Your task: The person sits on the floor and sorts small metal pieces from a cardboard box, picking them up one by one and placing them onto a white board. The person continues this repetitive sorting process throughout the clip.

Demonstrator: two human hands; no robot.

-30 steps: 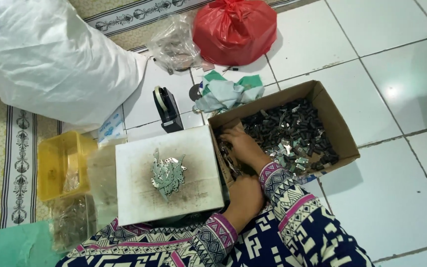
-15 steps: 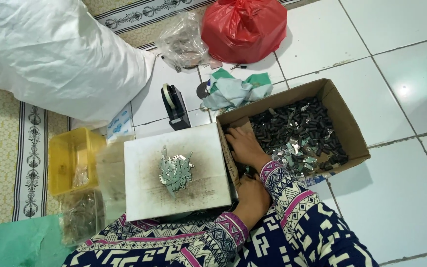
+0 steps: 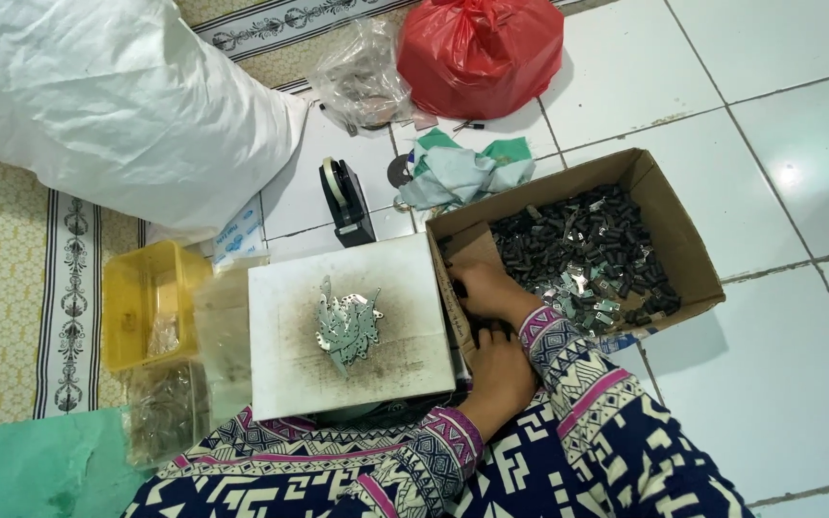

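Observation:
On my lap lies a white board (image 3: pixel 290 374), stained dark in the middle, with a small heap of flat silvery metal pieces (image 3: pixel 345 324) on it. To its right an open cardboard box (image 3: pixel 688 254) holds several small dark and silvery parts (image 3: pixel 587 254). My right hand (image 3: pixel 484 286) lies palm down in the box's near left corner, fingers hidden among the parts. Just below it, my left hand (image 3: pixel 503 372) is at the box's near edge, fingers curled round small dark parts. Both arms wear patterned sleeves.
A black tape dispenser (image 3: pixel 345 200) stands behind the board, with a crumpled green cloth (image 3: pixel 462 171), a red plastic bag (image 3: pixel 480 46) and a clear bag (image 3: pixel 362 77) further back. A big white sack (image 3: pixel 107 105) lies at the left, a yellow tub (image 3: pixel 146 302) beside the board.
The view has shifted a little. My right hand has drawn back toward the box's near left corner, close to my left hand. The heap on the board is unchanged.

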